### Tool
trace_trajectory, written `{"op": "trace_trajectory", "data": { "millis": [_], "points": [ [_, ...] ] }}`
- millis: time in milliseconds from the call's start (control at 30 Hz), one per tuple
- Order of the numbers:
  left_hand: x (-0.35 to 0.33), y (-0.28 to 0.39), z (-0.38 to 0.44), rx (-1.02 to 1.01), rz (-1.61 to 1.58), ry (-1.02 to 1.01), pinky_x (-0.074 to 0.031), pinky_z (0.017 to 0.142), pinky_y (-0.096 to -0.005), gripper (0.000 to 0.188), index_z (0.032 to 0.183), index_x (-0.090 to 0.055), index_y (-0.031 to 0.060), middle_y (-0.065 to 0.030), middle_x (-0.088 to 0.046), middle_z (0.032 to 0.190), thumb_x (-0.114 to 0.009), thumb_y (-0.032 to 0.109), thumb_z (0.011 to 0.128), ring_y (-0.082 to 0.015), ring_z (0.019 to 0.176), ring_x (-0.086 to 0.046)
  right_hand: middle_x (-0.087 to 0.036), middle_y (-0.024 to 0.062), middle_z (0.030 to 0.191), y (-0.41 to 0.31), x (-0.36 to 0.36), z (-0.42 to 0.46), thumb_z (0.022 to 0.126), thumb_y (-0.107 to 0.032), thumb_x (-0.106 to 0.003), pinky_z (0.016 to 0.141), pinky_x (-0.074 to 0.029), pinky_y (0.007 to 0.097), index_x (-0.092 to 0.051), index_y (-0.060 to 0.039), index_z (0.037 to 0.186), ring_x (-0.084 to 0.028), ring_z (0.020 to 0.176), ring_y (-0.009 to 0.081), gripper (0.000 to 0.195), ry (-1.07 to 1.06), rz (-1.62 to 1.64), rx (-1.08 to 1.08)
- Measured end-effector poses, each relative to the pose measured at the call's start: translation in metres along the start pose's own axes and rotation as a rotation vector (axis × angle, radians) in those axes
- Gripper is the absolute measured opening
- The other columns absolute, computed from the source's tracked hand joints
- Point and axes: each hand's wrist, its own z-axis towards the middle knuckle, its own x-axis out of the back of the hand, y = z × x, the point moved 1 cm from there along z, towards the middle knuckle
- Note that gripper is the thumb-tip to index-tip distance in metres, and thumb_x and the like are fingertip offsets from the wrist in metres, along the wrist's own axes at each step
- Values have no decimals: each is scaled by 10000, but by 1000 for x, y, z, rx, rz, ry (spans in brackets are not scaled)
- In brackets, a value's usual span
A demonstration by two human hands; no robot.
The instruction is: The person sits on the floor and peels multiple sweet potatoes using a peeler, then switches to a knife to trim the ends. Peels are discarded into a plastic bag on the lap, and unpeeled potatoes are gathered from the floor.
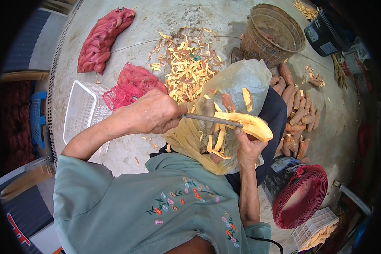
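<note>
My left hand point(155, 111) is closed around a knife, its long narrow dark blade point(209, 119) lying across the yellow cut face of a partly peeled sweet potato point(254, 127). From below, my right hand point(249, 147) grips that sweet potato, my thumb near the blade's tip; some reddish skin shows on its underside. A translucent yellowish plastic sheet point(193, 136) covers my lap beneath both hands. Peel strips point(220, 139) and a brownish piece of peel point(228, 102) lie on it. Beyond my lap, a large heap of peelings point(190, 70) is on the concrete floor.
Red mesh sacks point(103, 41) and a white plastic basket point(79, 111) are at the left. A dirty bucket point(273, 35) stands ahead to the right, with unpeeled sweet potatoes point(300, 111) piled beside my right leg. Nearer are a mesh-topped bucket point(300, 197) and a white crate point(317, 222).
</note>
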Motion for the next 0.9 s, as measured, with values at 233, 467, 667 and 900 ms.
{"op": "trace_trajectory", "data": {
  "millis": [233,467,667,900],
  "points": [
    [-1,-11,9,-57,-28,-74,-405,470,-437,111,727,-516,-10,-177,-499,537,-548,89,688,-360,548,-546,-587,91,969,4,3,1,694,-34,-736,763,-478,254,-498,22,1021,-581,853,137,409,-56,-75,-14],
    [-17,-3,10,-14,1,36,-386,463,-432,83,728,-514,8,-146,-488,544,-565,58,685,-346,528,-519,-607,81,907,5,-1,-3,715,4,-706,732,-479,250,-513,33,1010,-590,816,132,353,94,-48,-9],
    [-37,16,6,62,92,133,-436,467,-410,132,757,-499,10,-131,-511,601,-590,67,680,-321,548,-559,-607,86,929,4,4,-1,716,40,-683,728,-478,245,-523,32,1002,-593,819,132,327,200,-33,64],
    [-39,29,13,71,119,208,-439,473,-403,155,763,-496,9,-127,-510,624,-605,68,671,-318,579,-568,-606,85,934,-9,7,7,715,47,-677,697,-476,223,-526,27,998,-594,814,129,321,239,28,205]
  ]
}}
